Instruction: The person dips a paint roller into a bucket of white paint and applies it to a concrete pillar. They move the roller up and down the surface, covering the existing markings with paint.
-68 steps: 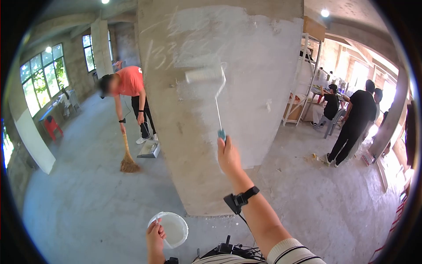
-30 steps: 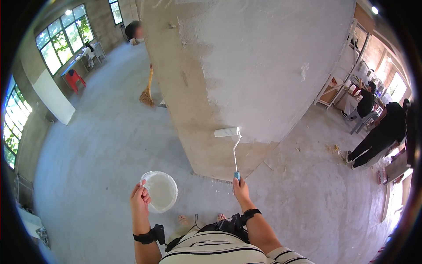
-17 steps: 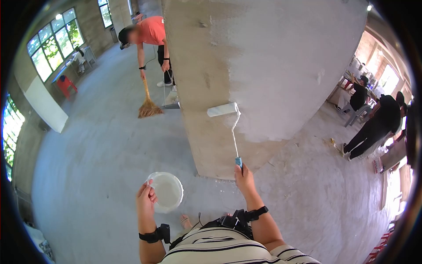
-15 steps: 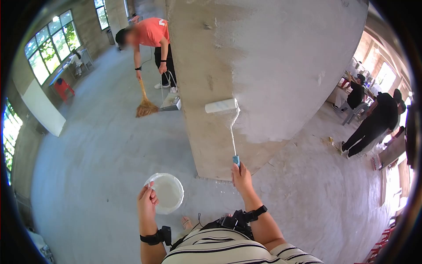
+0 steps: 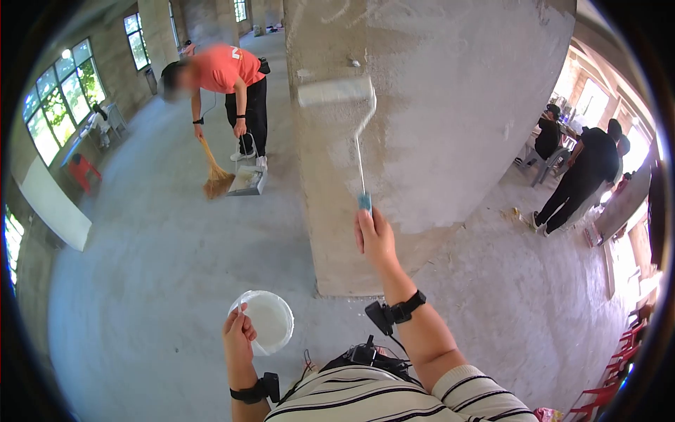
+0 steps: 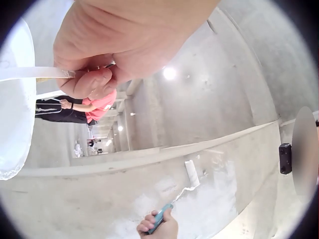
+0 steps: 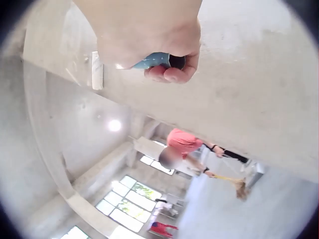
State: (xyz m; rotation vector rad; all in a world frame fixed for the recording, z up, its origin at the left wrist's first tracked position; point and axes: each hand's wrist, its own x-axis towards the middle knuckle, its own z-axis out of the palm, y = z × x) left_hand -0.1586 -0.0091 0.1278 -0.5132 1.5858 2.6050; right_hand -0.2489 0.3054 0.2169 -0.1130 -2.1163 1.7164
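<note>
My right hand (image 5: 375,238) grips the blue-green handle of a paint roller (image 5: 336,92). The roller's white sleeve lies level across the wall (image 5: 450,133), near its left edge and just under a small knob-like bump. Wet grey-white paint covers the wall's middle and right; bare tan plaster shows at the left and along the bottom. Low on the left, my left hand (image 5: 240,334) holds a white bucket (image 5: 287,330) by its handle, with pale paint inside. The left wrist view shows its fingers curled round the white handle strap (image 6: 35,73). In the right wrist view, fingers wrap the roller's handle (image 7: 152,60).
A person in a red shirt (image 5: 226,68) bends at the left with a broom (image 5: 219,179) and a dustpan (image 5: 247,181). At the right, people in black (image 5: 587,169) stand and sit by a table. Red stools (image 5: 598,397) line the lower right edge.
The roller has gone up the wall and leftward, away from its lower place, with my right arm reaching further. The view has tilted up. My left hand still holds the bucket.
</note>
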